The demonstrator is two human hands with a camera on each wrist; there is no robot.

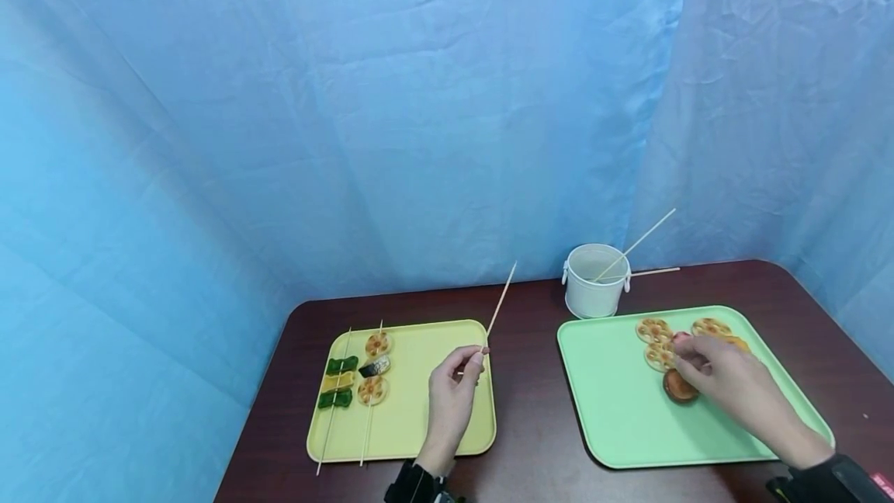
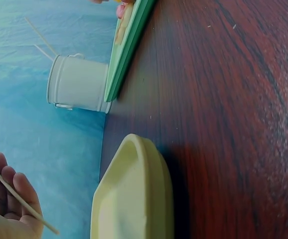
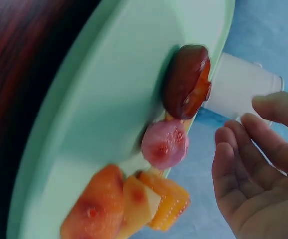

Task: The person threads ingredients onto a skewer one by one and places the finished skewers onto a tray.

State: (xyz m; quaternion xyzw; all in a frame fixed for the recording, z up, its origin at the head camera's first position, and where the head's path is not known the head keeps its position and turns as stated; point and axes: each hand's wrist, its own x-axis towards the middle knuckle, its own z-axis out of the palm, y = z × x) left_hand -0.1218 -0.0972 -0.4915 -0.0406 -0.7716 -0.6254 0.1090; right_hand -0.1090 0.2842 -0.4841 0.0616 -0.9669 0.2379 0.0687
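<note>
My left hand (image 1: 450,398) pinches a thin wooden skewer (image 1: 501,300), which slants upward over the right side of the yellow tray (image 1: 433,410). In the left wrist view the skewer (image 2: 19,199) crosses the curled fingers. My right hand (image 1: 733,383) hovers over the food on the green tray (image 1: 615,418), thumb and fingers apart with nothing between them in the right wrist view. Close by lie a pink round slice (image 3: 165,144), a glossy brown bun-like piece (image 3: 186,82), an orange piece (image 3: 95,206) and a corn piece (image 3: 166,199).
Two loaded skewers lie on the yellow tray's left: one with green and yellow pieces (image 1: 338,381), one with round golden slices (image 1: 372,390) and a dark-and-silver piece (image 1: 375,366). A white bucket (image 1: 592,297) holding skewers stands behind the green tray. Blue cloth (image 1: 447,115) hangs behind the table.
</note>
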